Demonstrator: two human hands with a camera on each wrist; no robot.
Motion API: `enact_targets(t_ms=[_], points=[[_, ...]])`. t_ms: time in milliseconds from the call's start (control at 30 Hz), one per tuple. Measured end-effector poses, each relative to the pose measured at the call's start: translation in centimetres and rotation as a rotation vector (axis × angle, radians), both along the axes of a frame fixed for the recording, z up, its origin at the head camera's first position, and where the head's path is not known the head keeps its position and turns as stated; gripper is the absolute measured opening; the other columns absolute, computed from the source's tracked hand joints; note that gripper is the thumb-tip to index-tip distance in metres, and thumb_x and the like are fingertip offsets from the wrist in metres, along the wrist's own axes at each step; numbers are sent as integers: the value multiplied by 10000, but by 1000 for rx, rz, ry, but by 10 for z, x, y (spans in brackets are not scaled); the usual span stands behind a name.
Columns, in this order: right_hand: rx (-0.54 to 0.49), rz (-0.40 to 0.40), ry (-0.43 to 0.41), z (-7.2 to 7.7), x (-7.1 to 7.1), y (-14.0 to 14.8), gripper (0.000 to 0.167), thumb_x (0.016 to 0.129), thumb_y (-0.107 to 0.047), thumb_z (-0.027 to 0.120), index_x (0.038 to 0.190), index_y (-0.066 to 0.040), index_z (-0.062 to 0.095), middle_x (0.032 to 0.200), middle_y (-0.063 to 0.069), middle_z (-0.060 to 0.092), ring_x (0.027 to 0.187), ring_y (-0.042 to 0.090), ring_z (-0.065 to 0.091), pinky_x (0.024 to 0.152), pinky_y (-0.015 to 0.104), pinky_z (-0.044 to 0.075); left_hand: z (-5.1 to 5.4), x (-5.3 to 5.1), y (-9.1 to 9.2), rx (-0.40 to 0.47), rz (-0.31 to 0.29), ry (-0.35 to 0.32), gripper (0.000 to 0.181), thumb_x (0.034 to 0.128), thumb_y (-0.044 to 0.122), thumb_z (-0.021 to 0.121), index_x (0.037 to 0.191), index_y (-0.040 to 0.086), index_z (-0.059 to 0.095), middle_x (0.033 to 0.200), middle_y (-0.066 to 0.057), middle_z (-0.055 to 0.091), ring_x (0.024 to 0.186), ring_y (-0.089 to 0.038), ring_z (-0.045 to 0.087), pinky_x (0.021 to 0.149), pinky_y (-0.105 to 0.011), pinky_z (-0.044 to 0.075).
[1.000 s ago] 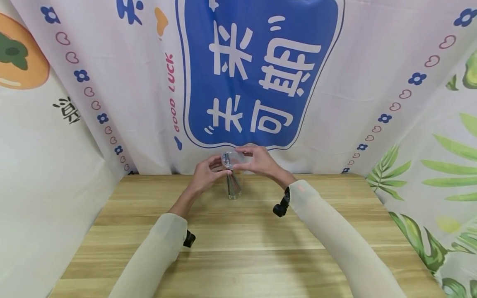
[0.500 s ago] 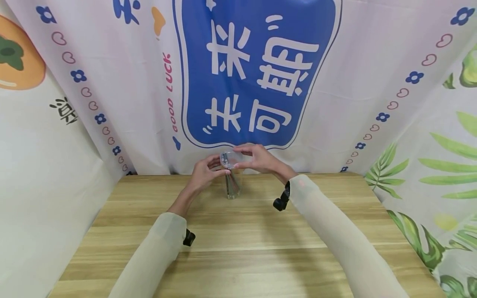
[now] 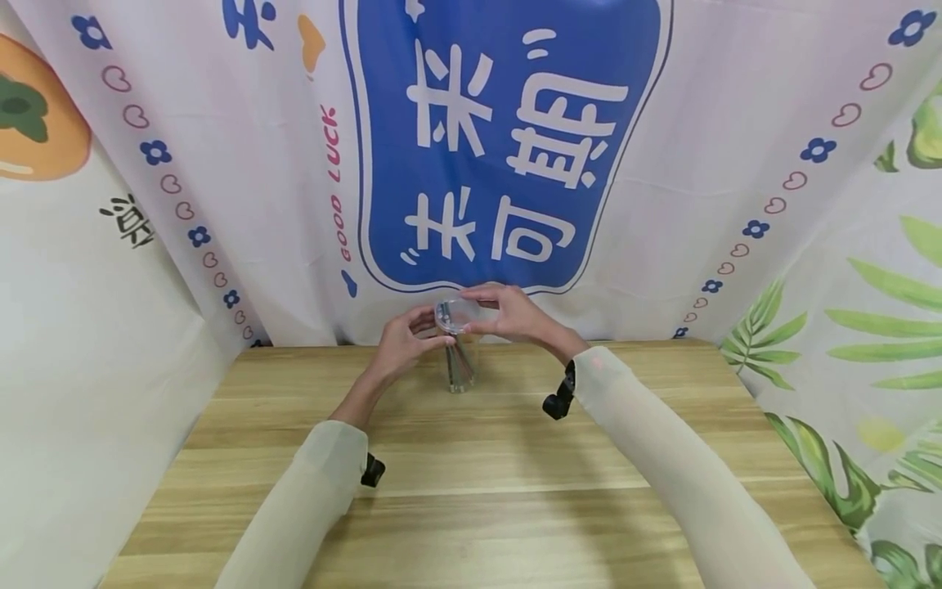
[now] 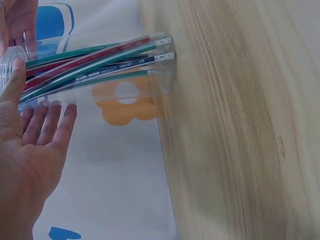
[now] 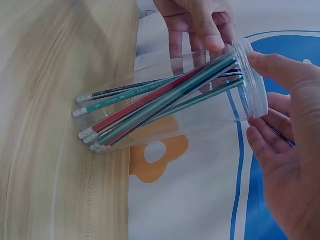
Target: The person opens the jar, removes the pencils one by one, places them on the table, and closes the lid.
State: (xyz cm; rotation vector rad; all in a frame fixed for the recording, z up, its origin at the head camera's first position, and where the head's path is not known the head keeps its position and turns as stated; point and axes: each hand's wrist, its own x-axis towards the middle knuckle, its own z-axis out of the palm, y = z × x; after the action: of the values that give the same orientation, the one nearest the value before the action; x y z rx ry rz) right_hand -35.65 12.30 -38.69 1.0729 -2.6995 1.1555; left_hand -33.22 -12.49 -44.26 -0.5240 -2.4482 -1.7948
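Observation:
A clear plastic jar (image 3: 471, 368) stands upright near the back of the table, with a round clear lid (image 3: 455, 316) on top. Several pencils (image 5: 165, 102), green, red and dark blue, lean inside it with their eraser ends down. My left hand (image 3: 401, 343) holds the jar just under the lid, thumb on the near side and fingers behind. The lid's rim is gripped between the thumb and fingers of my right hand (image 3: 515, 315). In the left wrist view the pencils' upper ends are partly covered by my left thumb (image 4: 16, 75).
The wooden table (image 3: 471, 499) ends just behind the jar. A white cloth (image 3: 633, 303) printed with a blue panel hangs along that back edge. Patterned cloths (image 3: 809, 343) hang at both sides. A small black camera (image 3: 559, 402) sits at my right wrist.
Both hands keep their places at the jar and lid. The whole head view has shifted slightly; the jar stays where it stood.

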Motion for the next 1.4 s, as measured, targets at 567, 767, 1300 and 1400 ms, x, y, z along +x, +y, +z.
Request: enact_targets(t_ms=[567,767,1300,1400], points=[[56,-93,202,-3,5,-9,667,838,-375,919,1345,4,708,1347,148,713,1229,284,658,872,396,606,0,-2,0,-5,-19,28,649,858,74,892,1422,-57,598,1370,-255,670,1281,-383,662,1037,-425,583],[43,-88,229,-4,5,-12,628,836,-358,921,1303,17,731,1317,156,728,1236,312,657,945,500,603,0,-3,-2,-9,-15,23,629,857,63,889,1408,-53,610,1359,-249,677,1266,-380,673,1013,-368,594],[55,27,84,0,-4,-3,636,878,-282,894,1416,-32,666,1474,119,641,1338,310,587,990,519,578,1,-4,-1,-14,-17,13,608,855,77,892,1391,-37,627,1359,-228,684,1266,-363,677,1042,-390,580],[44,36,43,1,-7,-1,626,865,-212,904,1423,-55,668,1485,104,634,1319,282,606,1012,470,577,1,-4,-1,-11,-22,15,611,856,75,891,1394,-41,624,1365,-232,679,1272,-369,672,1044,-391,579]])
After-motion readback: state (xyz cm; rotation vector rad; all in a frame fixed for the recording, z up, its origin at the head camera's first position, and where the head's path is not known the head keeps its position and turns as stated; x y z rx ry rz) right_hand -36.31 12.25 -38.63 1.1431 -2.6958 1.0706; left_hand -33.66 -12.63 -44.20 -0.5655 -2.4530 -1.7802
